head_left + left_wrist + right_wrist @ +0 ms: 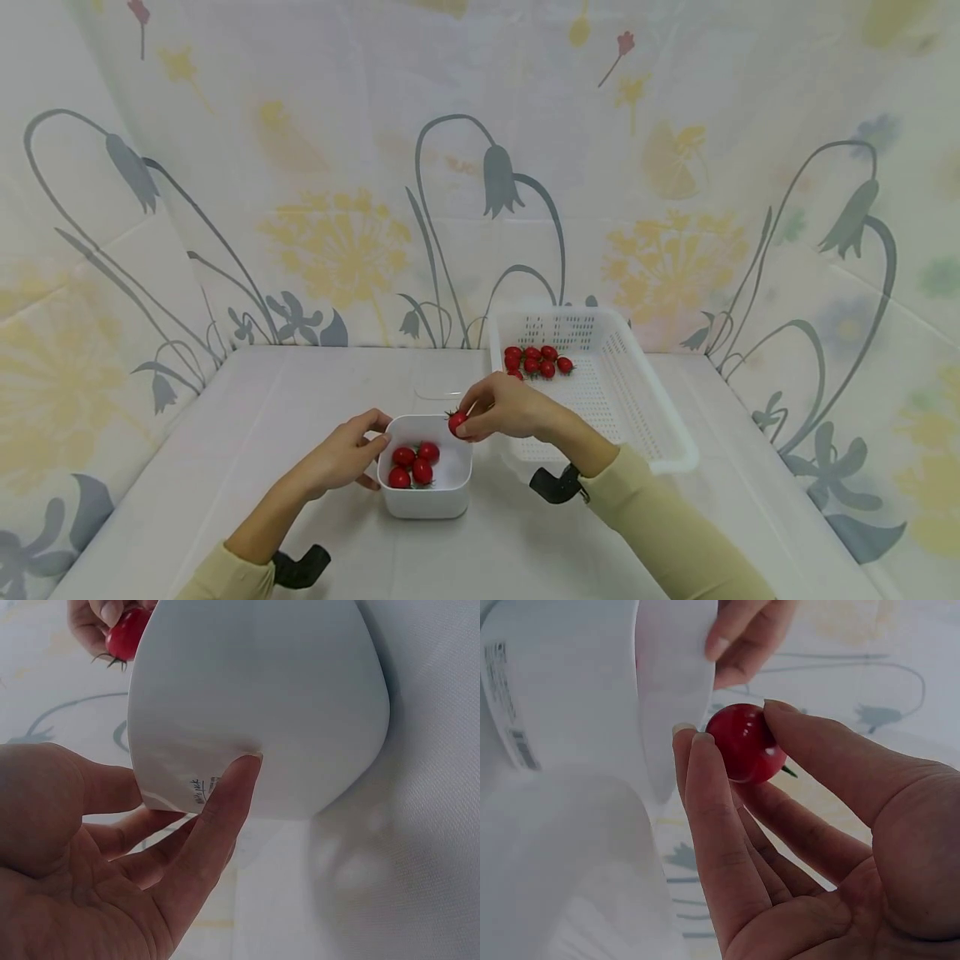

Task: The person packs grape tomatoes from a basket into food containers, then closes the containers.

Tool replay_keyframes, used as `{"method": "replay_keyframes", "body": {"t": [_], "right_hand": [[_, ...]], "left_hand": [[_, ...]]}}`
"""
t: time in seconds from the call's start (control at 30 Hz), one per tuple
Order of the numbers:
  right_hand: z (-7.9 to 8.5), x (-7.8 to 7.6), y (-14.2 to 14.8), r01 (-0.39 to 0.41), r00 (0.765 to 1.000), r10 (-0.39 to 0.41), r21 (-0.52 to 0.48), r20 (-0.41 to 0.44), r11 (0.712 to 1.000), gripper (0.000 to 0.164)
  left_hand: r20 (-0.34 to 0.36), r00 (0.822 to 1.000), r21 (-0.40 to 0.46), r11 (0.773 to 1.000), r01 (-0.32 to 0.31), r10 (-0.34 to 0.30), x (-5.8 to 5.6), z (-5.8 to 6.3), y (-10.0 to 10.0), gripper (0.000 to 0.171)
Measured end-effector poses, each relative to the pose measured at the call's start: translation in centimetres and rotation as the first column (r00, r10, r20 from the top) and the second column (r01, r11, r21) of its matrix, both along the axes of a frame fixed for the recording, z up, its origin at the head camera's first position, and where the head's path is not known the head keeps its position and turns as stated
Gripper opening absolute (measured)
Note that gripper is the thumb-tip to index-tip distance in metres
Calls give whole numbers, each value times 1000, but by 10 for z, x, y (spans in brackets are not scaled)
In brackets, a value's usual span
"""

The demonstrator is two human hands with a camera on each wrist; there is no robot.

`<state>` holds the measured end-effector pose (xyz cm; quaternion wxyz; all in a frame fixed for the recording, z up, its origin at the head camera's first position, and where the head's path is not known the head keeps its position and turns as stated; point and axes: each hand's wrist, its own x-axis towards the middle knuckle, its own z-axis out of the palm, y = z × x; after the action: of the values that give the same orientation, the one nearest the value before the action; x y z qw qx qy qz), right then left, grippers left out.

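In the head view a white square container [427, 502] stands on the table with several red cherry tomatoes [422, 472] inside. My left hand [341, 457] holds its left side, thumb at the rim and fingertips [244, 769] against the outer wall. Over the container's far right corner, my right hand [504, 407] pinches one cherry tomato [744, 742] between thumb and fingertips. That tomato has a green stem and hangs at rim height. A white perforated basket [637, 392] sits to the right, with more cherry tomatoes [532, 364] gathered at its far left.
Beneath everything lies a white-covered table [300, 383]. A flower-printed curtain [352, 167] rises behind and at both sides. A thin, clear outline shows on the table behind the container. Black camera mounts [300, 567] are strapped to both wrists. The right forearm passes over the basket's near left corner.
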<state>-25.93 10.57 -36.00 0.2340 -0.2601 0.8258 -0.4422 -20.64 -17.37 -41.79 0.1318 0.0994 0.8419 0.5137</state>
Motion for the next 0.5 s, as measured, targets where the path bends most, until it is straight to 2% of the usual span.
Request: {"method": "replay_keyframes", "body": {"t": [0.2, 0.5], "right_hand": [[-10, 2, -16, 19, 999, -18, 31, -38, 999, 19], [-25, 1, -44, 43, 988, -30, 84, -152, 996, 20]], "left_hand": [[1, 1000, 1, 1000, 0, 0, 0, 1, 0, 26], [3, 1000, 10, 1000, 15, -15, -1, 3, -1, 25]]}}
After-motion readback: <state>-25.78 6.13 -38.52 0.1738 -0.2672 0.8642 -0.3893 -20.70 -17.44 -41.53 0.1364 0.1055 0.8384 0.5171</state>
